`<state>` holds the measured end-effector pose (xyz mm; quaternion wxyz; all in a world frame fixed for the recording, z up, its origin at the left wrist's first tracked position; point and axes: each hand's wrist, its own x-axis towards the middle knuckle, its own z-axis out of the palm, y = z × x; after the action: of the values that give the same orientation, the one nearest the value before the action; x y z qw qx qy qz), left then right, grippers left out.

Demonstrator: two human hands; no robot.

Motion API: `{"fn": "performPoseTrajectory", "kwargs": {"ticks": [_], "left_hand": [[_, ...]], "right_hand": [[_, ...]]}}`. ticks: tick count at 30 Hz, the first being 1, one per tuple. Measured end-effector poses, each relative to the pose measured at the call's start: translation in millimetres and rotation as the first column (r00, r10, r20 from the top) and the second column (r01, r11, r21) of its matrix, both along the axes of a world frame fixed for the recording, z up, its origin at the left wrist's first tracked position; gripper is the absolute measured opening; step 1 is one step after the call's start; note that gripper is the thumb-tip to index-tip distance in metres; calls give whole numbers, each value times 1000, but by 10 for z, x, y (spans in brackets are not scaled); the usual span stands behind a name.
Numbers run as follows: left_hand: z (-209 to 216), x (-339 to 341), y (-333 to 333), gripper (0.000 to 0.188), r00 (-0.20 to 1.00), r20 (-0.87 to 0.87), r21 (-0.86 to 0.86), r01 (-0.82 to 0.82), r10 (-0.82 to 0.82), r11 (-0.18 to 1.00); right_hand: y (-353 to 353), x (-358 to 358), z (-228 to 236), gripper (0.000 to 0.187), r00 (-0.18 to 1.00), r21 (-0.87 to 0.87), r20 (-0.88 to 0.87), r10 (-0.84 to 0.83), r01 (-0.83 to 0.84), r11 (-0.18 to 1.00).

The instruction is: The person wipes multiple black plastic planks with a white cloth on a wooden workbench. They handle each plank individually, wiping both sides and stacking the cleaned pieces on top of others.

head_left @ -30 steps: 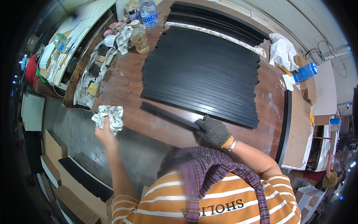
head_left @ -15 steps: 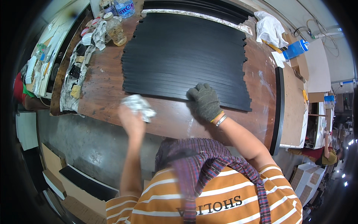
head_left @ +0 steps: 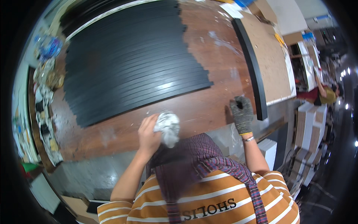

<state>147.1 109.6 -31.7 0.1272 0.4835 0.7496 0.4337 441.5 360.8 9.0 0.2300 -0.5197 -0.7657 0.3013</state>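
My bare left hand (head_left: pixel 149 135) is closed on a crumpled white cloth (head_left: pixel 167 128) with dark smudges, over the near edge of the brown table (head_left: pixel 209 108). Beyond it lies a panel of black slats (head_left: pixel 130 63), set side by side with uneven ends. My right hand (head_left: pixel 242 114), in a dark grey knit glove with a yellow cuff, is at the table's front right part, away from the slats. Its fingers are loosely bent with a gap by the thumb, and I see nothing held in them. Just right of it runs a long black bar (head_left: pixel 251 69).
A plastic bottle (head_left: pixel 48 46) and dirty rags (head_left: pixel 46 72) line the table's left side. A tan board (head_left: pixel 268 59) with a yellow tool (head_left: pixel 279 39) lies beyond the black bar. Stacked boxes (head_left: pixel 311 123) and another person (head_left: pixel 324 93) are at the far right.
My view has swung to the right. My gloved right hand has left the slats' near edge and moved right, beside the black bar. The left hand still holds the cloth.
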Motion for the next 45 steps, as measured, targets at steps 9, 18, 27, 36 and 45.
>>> {"fn": "performPoseTrajectory", "kwargs": {"ticks": [9,18,27,36,45], "left_hand": [[684,1071,3094,41,822,1,84,567,-569,819],[-366,1054,1863,59,649,-196,-199,708,-735,677],[609,-734,-597,42,850,-334,-391,268,-407,880],[-200,23,887,49,739,-404,-128,538,-539,833],[561,-1418,-1503,32,910,-380,-152,-238,166,959]], "right_hand": [[-109,459,-350,20,983,-43,-37,-181,180,983],[22,792,-495,12,985,268,57,-165,144,953],[-266,224,-619,16,938,410,88,-335,272,871],[-223,-49,-703,12,875,544,225,-428,251,801],[-196,-12,-770,12,873,544,218,-436,262,797]]}}
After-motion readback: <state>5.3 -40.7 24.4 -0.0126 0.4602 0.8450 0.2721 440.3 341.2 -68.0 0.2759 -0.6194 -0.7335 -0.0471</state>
